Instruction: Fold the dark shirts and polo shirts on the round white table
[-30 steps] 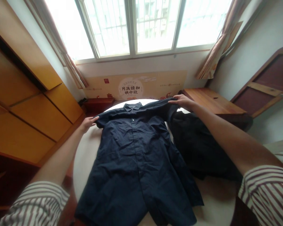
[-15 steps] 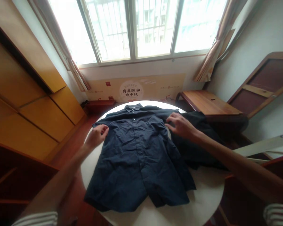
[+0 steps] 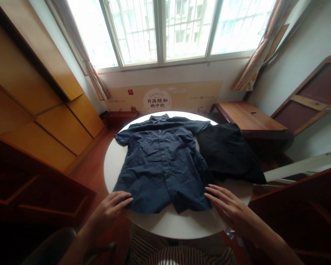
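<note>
A dark navy short-sleeved shirt (image 3: 151,162) lies front up on a round white table (image 3: 179,228), its collar toward the window and its hem toward me. My left hand (image 3: 113,206) is at the hem's left corner, fingers stretched out over the cloth. At the right corner of the hem is my right hand (image 3: 226,202), its fingers also extended and touching the edge of the shirt. The thumbs of both hands are hidden. To the right of the shirt lies a bunched black cloth (image 3: 228,154), partly under the sleeve side.
Behind the table stands a low wooden table (image 3: 251,116) at the right. Yellow wooden cabinets (image 3: 57,129) line the left wall. A dark red wooden chair-like piece (image 3: 44,191) is close on my left. A window with curtains (image 3: 242,77) fills the back wall.
Both hands have moved from beside the shirt's sleeves down toward me to its hem corners. The loose sleeve or side flap at lower right no longer sticks out. My view has shifted slightly.
</note>
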A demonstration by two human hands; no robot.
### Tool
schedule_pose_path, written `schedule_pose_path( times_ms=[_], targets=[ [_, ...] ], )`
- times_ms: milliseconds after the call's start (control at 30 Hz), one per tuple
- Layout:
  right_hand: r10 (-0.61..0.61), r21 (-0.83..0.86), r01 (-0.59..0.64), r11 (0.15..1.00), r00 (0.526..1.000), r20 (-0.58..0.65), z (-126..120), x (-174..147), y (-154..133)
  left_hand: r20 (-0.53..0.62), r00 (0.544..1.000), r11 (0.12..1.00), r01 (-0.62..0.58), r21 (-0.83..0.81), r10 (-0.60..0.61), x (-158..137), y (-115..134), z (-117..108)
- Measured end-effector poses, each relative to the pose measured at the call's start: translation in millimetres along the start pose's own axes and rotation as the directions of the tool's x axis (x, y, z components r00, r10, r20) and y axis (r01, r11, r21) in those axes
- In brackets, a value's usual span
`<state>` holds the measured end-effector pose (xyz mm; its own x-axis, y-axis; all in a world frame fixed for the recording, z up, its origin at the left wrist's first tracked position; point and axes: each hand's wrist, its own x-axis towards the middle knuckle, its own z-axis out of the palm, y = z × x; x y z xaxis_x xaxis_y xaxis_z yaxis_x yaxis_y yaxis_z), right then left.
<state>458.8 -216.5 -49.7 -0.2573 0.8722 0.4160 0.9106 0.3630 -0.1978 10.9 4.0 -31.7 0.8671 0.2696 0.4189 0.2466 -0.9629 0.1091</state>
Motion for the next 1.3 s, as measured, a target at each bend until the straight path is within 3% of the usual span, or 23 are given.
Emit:
schedule_pose_path(
  times_ms=[100, 233, 333, 400, 500, 633, 767, 867, 933, 1000, 1133, 1200, 1300],
  targets=[
    [-0.012, -0.019, 0.010, 1.000, 0.996, -0.085, 14.5, 2.1, 0.5, -0.051, 0.998, 0.999, -0.028, 0.017, 0.029, 0.0, 3.1, 10.0],
    [0.007, 0.043, 0.001, 0.999, 0.980, -0.197, 15.5, 16.7, -12.5, -0.180, 0.978, 0.994, 0.109, 0.007, -0.106, 8.9, 14.4, 17.5],
    [0.149, 0.114, -0.117, 0.987, 0.930, -0.335, 10.2, 27.1, -21.3, -0.226, 0.946, 0.972, 0.233, -0.017, -0.231, 18.5, 22.2, 16.9],
    [0.240, 0.128, -0.206, 0.970, 0.889, -0.390, 6.8, 30.2, -23.5, -0.190, 0.932, 0.950, 0.312, -0.019, -0.310, 22.4, 25.1, 15.1],
    [0.259, 0.120, -0.233, 0.965, 0.915, -0.308, 3.3, 26.9, -23.7, -0.089, 0.941, 0.944, 0.330, 0.024, -0.327, 21.2, 26.9, 13.4],
    [0.133, 0.029, -0.130, 0.991, 0.983, -0.131, 4.4, 15.1, -25.0, -0.057, 0.968, 0.966, 0.249, 0.073, -0.245, 16.0, 34.2, 13.9],
    [0.018, -0.078, -0.025, 0.997, 0.996, -0.084, 10.6, 15.7, -29.1, -0.011, 0.999, 0.988, 0.050, 0.148, -0.049, 26.9, 51.2, 17.6],
    [-0.039, -0.040, 0.036, 0.999, 0.995, -0.088, 11.9, 28.0, -34.7, 0.041, 0.998, 0.991, -0.055, 0.125, 0.050, 43.9, 62.1, 22.4],
    [0.000, 0.031, 0.004, 1.000, 0.989, -0.145, 8.6, 38.0, -38.7, 0.021, 0.999, 0.997, -0.048, 0.059, 0.047, 54.4, 65.0, 24.0],
    [0.151, 0.112, -0.128, 0.985, 0.961, -0.231, 2.0, 46.2, -41.1, -0.029, 0.999, 1.000, 0.014, -0.023, -0.015, 61.6, 64.3, 22.9],
    [0.467, 0.259, -0.406, 0.876, 0.846, -0.257, -13.1, 50.9, -40.5, -0.083, 0.972, 0.971, 0.208, -0.118, -0.218, 63.3, 59.6, 16.3],
    [0.475, 0.271, -0.408, 0.872, 0.840, -0.262, -16.5, 46.6, -40.6, -0.059, 0.968, 0.964, 0.237, -0.123, -0.246, 58.8, 60.0, 14.6],
    [0.369, 0.244, -0.300, 0.922, 0.871, -0.324, -15.6, 34.6, -44.9, 0.006, 0.982, 0.976, 0.189, -0.109, -0.190, 49.9, 66.1, 17.5]
  ],
)
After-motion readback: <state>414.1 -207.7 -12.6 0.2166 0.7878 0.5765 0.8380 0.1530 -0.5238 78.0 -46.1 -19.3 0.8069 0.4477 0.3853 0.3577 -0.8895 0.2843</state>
